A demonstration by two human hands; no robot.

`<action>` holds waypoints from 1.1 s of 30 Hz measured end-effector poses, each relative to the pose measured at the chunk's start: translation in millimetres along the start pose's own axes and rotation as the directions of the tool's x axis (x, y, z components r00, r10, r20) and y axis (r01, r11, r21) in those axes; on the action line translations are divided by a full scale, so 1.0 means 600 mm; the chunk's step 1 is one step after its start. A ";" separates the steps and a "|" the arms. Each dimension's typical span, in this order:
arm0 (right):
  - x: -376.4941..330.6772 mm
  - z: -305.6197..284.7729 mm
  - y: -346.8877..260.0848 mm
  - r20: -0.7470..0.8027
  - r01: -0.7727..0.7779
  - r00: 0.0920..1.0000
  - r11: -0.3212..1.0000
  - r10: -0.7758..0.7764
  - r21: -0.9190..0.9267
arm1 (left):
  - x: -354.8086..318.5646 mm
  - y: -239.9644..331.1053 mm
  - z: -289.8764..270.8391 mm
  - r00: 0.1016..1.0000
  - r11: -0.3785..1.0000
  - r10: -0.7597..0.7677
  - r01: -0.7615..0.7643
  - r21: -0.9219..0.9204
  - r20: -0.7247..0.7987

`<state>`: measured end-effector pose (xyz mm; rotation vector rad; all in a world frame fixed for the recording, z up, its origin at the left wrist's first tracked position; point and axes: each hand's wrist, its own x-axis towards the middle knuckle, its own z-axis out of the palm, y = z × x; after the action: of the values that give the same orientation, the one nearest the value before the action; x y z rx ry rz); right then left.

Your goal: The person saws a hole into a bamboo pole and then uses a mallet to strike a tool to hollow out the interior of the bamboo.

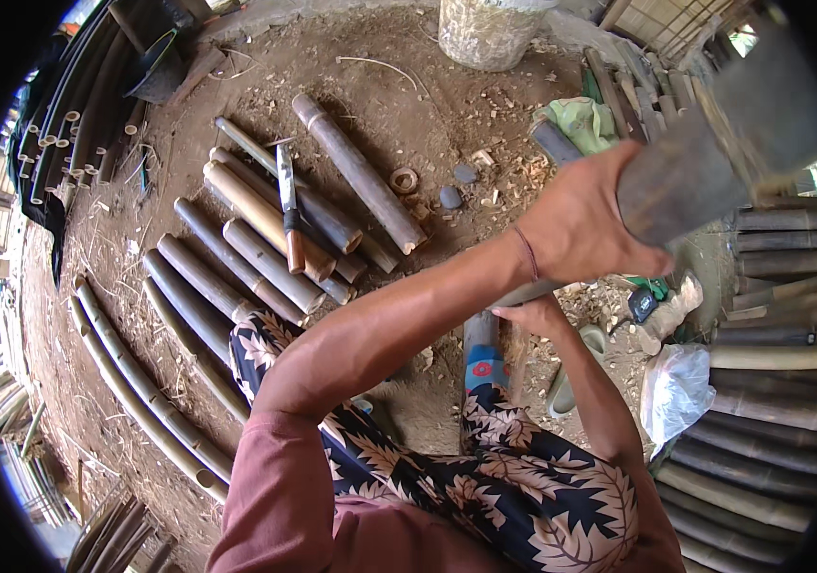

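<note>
My left hand [576,215] reaches across, closed around the near end of a thick grey-brown piece [676,177] that looks like a bamboo tube. Its far end rises to the upper right and is smeared by motion. Below that wrist is my right hand [535,315], fingers curled at a narrow greyish thing [528,292]; my left arm hides most of it, so its kind is unclear. Wood chips lie on the ground beneath both hands. A black tape measure [642,305] and a pale wooden piece [671,315] are to the right of my right hand.
Cut bamboo lengths [265,258] lie at left, with a brown-handled knife [289,210] across them. More bamboo is stacked at right [762,411] and far left [74,115]. A clear plastic bag [678,392], a green cloth [582,124] and a whitish bucket [490,33] stand around.
</note>
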<state>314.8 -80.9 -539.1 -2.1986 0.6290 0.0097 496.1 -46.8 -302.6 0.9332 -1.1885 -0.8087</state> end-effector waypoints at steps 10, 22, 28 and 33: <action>-0.019 -0.111 0.049 0.002 -0.109 0.993 0.911 0.118 0.397 | -0.090 -0.035 0.039 0.989 0.969 0.126 -0.140 0.202 0.083; -0.178 -0.077 -0.099 -0.175 -0.046 0.969 0.828 0.172 0.559 | 0.091 0.028 -0.149 0.727 0.981 0.044 -0.162 -0.109 -0.685; -0.013 0.038 -0.178 0.042 -0.213 0.976 0.908 0.212 0.362 | -0.195 -0.235 -0.231 0.418 0.803 -0.399 0.589 -0.091 -0.816; 0.170 0.130 -0.196 -0.061 -0.004 0.998 0.927 0.029 0.375 | -0.364 -0.306 -0.210 0.361 0.710 -0.553 0.676 -0.198 -0.751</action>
<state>471.7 -5.9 -526.9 -1.8277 0.6281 -0.1629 570.0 95.2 -570.0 1.7008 -0.0577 -0.7548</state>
